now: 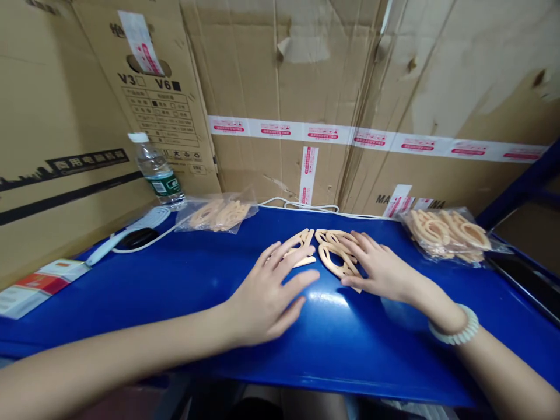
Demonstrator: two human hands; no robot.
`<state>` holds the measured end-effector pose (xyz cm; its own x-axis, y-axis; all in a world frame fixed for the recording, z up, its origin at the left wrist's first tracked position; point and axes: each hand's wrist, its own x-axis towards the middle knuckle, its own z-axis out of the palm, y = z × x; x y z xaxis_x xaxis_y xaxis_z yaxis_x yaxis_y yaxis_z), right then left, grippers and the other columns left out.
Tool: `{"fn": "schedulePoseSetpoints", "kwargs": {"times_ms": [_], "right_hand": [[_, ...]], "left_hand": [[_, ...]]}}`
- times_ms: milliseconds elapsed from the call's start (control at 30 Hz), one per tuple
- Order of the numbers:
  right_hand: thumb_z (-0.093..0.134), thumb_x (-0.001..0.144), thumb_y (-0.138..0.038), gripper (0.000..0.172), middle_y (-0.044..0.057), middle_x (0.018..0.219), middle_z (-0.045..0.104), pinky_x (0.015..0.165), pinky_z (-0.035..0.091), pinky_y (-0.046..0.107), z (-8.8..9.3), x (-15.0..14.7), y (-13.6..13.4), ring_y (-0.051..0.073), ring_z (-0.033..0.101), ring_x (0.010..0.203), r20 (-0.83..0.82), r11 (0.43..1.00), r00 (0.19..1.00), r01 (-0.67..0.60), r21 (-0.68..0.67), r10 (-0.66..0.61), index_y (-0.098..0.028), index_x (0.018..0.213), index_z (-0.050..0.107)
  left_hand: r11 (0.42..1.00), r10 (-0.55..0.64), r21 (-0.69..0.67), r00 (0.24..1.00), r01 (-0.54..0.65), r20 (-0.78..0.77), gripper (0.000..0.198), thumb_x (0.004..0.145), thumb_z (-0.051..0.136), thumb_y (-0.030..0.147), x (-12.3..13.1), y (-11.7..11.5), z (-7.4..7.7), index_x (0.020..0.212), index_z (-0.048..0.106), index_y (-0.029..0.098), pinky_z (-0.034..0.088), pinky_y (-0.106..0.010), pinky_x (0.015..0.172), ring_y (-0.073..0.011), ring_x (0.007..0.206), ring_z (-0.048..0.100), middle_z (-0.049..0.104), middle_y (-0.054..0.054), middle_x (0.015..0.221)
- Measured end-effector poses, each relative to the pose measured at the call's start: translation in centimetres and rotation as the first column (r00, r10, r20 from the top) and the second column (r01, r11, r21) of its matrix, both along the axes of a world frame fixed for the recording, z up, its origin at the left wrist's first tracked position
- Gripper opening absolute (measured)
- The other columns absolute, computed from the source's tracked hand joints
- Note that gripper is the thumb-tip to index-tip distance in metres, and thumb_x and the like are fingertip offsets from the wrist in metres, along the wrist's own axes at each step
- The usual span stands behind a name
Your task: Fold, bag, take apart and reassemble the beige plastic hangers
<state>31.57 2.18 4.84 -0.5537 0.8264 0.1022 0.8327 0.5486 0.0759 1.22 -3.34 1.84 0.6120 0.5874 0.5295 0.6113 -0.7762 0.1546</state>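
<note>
Loads of bare blue tabletop (332, 344) on the near side of both hands, plus a decent stretch left of the left hand (271, 286). Past the fingertips it's tighter: white cable (367, 216) along the back, cardboard wall (258, 166) right behind. One bag of wooden pieces (221, 213) sits beyond and left of that hand; another bag (450, 230) blocks rightward of the right hand (371, 262).

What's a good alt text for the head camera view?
A person's left hand and right hand reach over pale, curved pieces on a blue table. A clear bag of similar pieces lies to the right, another bag to the left near a bottle, with cardboard behind.
</note>
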Motion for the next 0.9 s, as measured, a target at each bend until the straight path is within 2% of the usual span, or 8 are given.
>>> {"fn": "schedulePoseSetpoints", "kwargs": {"times_ms": [100, 133, 200, 300, 433, 567, 733, 900], "right_hand": [[0.054, 0.097, -0.061, 0.079, 0.018, 0.165, 0.025, 0.101, 0.046, 0.067, -1.6, -0.2, 0.2, 0.049, 0.029, 0.146, 0.052, 0.997, 0.998, 0.038, -0.07, -0.034, -0.032, 0.163, 0.02], [0.05, 0.1, -0.057, 0.074, 0.016, 0.166, 0.022, 0.102, 0.046, 0.066, -1.9, -0.3, 0.4, 0.048, 0.027, 0.147, 0.056, 0.997, 0.998, 0.036, -0.072, -0.032, -0.033, 0.163, 0.019], [0.045, 0.104, -0.049, 0.068, 0.014, 0.168, 0.017, 0.106, 0.043, 0.065, -2.4, -0.4, 1.1, 0.046, 0.025, 0.149, 0.059, 0.998, 0.998, 0.03, -0.057, -0.027, -0.031, 0.163, 0.017], [0.042, 0.106, -0.041, 0.061, 0.012, 0.168, 0.017, 0.11, 0.038, 0.066, -2.7, -0.2, 2.8, 0.043, 0.02, 0.151, 0.058, 0.999, 0.998, 0.034, 0.012, -0.035, -0.031, 0.163, 0.022], [0.051, 0.104, -0.031, 0.048, 0.013, 0.166, 0.025, 0.114, 0.03, 0.066, -3.1, 0.2, 5.1, 0.038, 0.022, 0.152, 0.044, 0.975, 0.995, 0.074, 0.207, -0.085, -0.027, 0.152, 0.046], [0.058, 0.101, -0.028, 0.036, 0.015, 0.159, 0.039, 0.114, 0.033, 0.058, -3.5, 0.4, 5.8, 0.037, 0.031, 0.148, 0.008, 0.955, 0.996, 0.088, 0.285, -0.094, -0.021, 0.137, 0.061], [0.061, 0.099, -0.026, 0.026, 0.017, 0.136, 0.059, 0.098, 0.045, 0.047, -3.2, 0.1, 5.2, 0.035, 0.052, 0.125, -0.029, 0.94, 0.993, 0.114, 0.321, -0.111, -0.018, 0.123, 0.067], [0.056, 0.099, -0.021, 0.017, 0.017, 0.116, 0.066, 0.086, 0.045, 0.043, -2.8, -0.3, 4.9, 0.034, 0.057, 0.109, -0.038, 0.936, 0.992, 0.126, 0.328, -0.12, -0.017, 0.11, 0.069]], "left_hand": [[0.978, 0.116, -0.153, 0.981, -0.141, -0.158, 0.057, 0.096, 0.055, 0.036, 0.9, 2.5, -1.7, 0.152, 0.043, 0.028, 0.027, -0.073, 0.115, -0.0462, 0.151, 0.023, 0.03, -0.013, 0.165], [0.959, 0.145, -0.211, 0.969, -0.188, -0.202, 0.059, 0.098, 0.053, 0.039, 1.2, 3.5, -2.2, 0.154, 0.039, 0.029, 0.027, -0.075, 0.113, -0.0463, 0.151, 0.024, 0.031, -0.012, 0.165], [0.952, 0.142, -0.236, 0.965, -0.195, -0.223, 0.057, 0.1, 0.047, 0.042, 1.6, 5.4, -3.0, 0.155, 0.037, 0.03, 0.024, -0.073, 0.116, -0.0429, 0.152, 0.024, 0.031, -0.011, 0.165], [0.962, 0.136, -0.212, 0.976, -0.17, -0.168, 0.047, 0.102, 0.043, 0.037, 2.1, 8.4, -3.4, 0.149, 0.044, 0.03, 0.025, -0.068, 0.118, -0.0376, 0.15, 0.031, 0.039, -0.008, 0.161], [0.967, 0.118, -0.222, 0.992, -0.126, -0.051, 0.034, 0.102, 0.041, 0.03, 3.0, 13.0, -3.3, 0.133, 0.055, 0.022, 0.037, -0.06, 0.113, -0.0321, 0.136, 0.05, 0.058, -0.012, 0.142], [0.967, 0.132, -0.22, 0.991, -0.129, -0.004, 0.03, 0.099, 0.046, 0.024, 4.0, 16.6, -3.3, 0.126, 0.056, 0.018, 0.044, -0.056, 0.108, -0.033, 0.129, 0.055, 0.057, -0.014, 0.138], [0.968, 0.156, -0.209, 0.984, -0.136, 0.08, 0.044, 0.095, 0.057, 0.031, 4.0, 17.5, -3.0, 0.137, 0.046, 0.02, 0.048, -0.047, 0.109, -0.0304, 0.13, 0.057, 0.043, -0.015, 0.147], [0.952, 0.227, -0.231, 0.968, -0.199, 0.105, 0.05, 0.091, 0.062, 0.029, 2.6, 15.7, -2.2, 0.135, 0.042, 0.018, 0.053, -0.051, 0.102, -0.0333, 0.124, 0.06, 0.049, -0.015, 0.135]]}}
